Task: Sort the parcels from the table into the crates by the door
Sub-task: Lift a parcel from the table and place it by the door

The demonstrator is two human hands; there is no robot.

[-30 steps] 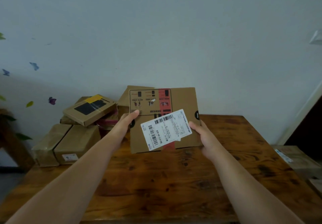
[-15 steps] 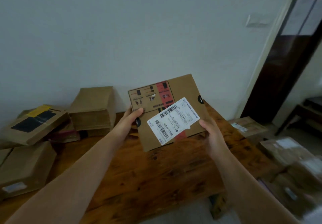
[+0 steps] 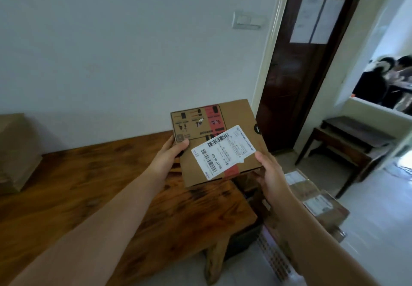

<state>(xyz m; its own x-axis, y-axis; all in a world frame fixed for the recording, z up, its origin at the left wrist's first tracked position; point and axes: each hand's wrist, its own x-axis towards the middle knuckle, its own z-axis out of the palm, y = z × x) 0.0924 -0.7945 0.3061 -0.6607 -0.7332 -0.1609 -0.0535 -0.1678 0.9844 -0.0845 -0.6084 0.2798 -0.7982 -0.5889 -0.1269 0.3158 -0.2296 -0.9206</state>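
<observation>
- You hold one flat cardboard parcel (image 3: 236,116) in both hands. It is in the air over the table's (image 3: 89,185) far right corner and does not touch the wood.
- Left hand (image 3: 171,153): thumb on top at the parcel's left edge, fingers underneath, so it grasps the parcel.
- Right hand (image 3: 270,171): thumb at the near right corner, fingers hidden below. Same kind of grasp.
- The white label (image 3: 223,152) faces up, skewed, with a strip of red tape (image 3: 231,171) running under it.
- Change: a second ago you faced the wall, with the parcel pile at the table's back left. Your view has now swung right to the dark door (image 3: 301,74).
- The parcel has come along, from mid-table to the right corner. Both grasps are unchanged.
- Of the pile, only one brown box (image 3: 15,152) shows now, at the table's left edge.
- Meaning: pick-up looks done, and you are in the carry step toward the door.
- Past the table's right edge, other labelled packages (image 3: 316,196) lie on the floor.
- A pale slotted wall (image 3: 272,254) below your right forearm looks like a crate, but it is too blurred to be sure.
- Next, as I judge it: read the label, pick the crate, lower the parcel in flat.
- The pile seen a second ago remains to sort, so the task is far from finished.
</observation>
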